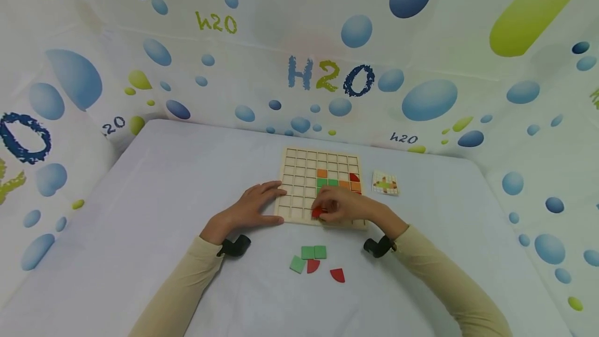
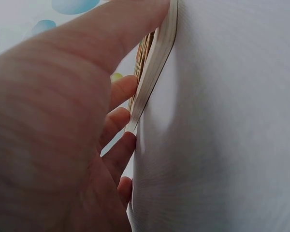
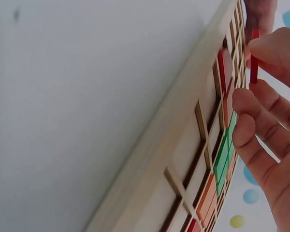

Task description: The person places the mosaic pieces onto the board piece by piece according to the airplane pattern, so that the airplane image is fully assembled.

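A pale wooden grid board [image 1: 295, 171] lies on the table, with orange tiles [image 1: 355, 186], green tiles [image 1: 333, 182] and a red quarter-circle tile [image 1: 353, 177] set in its cells. My left hand [image 1: 250, 207] rests at the board's left edge, fingers and thumb spread and fairly straight against the rim. Over the near part of the board, my right hand [image 1: 343, 205] pinches a thin red tile [image 3: 254, 57] between thumb and fingertip. Below it in the right wrist view, another red tile [image 3: 224, 67] sits in the grid. The right hand hides some cells.
In front of the board lie several loose tiles: green squares [image 1: 307, 252] and red quarter circles [image 1: 338, 275]. A small pattern card [image 1: 386, 183] is right of the board. A printed curtain [image 1: 262, 66] hangs behind and beside the white-covered table [image 1: 196, 170].
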### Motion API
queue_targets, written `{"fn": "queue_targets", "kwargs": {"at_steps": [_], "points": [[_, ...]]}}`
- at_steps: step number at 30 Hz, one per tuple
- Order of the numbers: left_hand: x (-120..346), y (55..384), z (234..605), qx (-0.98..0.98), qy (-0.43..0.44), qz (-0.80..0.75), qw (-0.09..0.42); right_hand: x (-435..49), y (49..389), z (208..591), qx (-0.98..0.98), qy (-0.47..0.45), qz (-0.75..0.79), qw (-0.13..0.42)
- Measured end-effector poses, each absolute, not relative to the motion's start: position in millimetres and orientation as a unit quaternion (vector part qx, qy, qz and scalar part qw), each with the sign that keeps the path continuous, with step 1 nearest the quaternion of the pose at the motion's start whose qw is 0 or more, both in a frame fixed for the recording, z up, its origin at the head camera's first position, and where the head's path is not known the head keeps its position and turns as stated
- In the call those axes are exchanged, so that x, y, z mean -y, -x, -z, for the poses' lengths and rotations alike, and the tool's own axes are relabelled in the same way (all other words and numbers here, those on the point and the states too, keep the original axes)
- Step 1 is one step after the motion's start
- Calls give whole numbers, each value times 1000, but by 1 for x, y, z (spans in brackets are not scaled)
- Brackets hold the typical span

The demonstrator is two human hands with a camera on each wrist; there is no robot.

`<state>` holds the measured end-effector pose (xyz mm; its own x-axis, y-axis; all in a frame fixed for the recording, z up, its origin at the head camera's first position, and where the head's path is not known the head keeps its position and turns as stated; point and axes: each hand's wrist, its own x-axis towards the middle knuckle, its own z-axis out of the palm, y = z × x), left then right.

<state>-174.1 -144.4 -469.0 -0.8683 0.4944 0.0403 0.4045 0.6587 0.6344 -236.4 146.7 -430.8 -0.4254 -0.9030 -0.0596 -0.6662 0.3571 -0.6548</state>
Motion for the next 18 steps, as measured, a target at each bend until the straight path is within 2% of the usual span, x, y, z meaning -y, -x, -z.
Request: {"fn": "queue_targets", "kwargs": {"at_steps": [18], "points": [[146, 172, 468, -907, -241, -337, 76, -158, 272, 440, -811, 468, 313, 157]]}}
